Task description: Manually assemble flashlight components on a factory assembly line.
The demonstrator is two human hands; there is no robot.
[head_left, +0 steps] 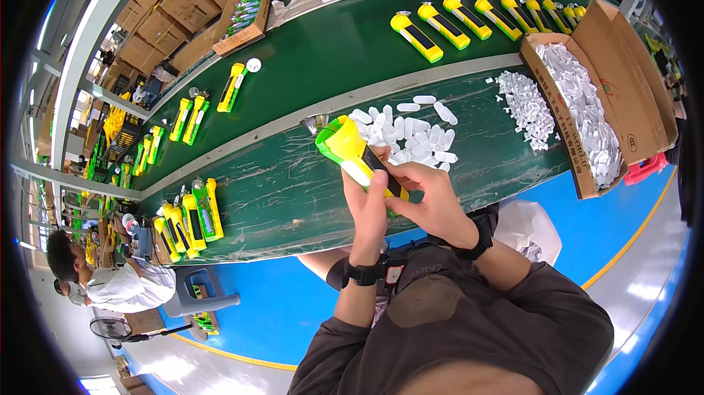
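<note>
In front of my body, a yellow and green flashlight (347, 140) with a black panel is tilted above the bench, its wide open head facing away to the left. My left hand (368, 203) is wrapped round its body from below, thumb up along the side. The fingers of my right hand (434, 196) pinch around its lower end, near the black panel; any small part between them is hidden. A shiny cone-shaped reflector (314, 124) shows just beyond the flashlight's head. Loose white oval pieces (419, 138) lie scattered right behind my hands.
Small white parts (525, 105) form a pile to the right, beside an open cardboard box (563, 131) of white pieces. More flashlights (416, 37) line the green belt (323, 54) behind, and a cluster (185, 226) stands at left. A co-worker (121, 281) sits far left.
</note>
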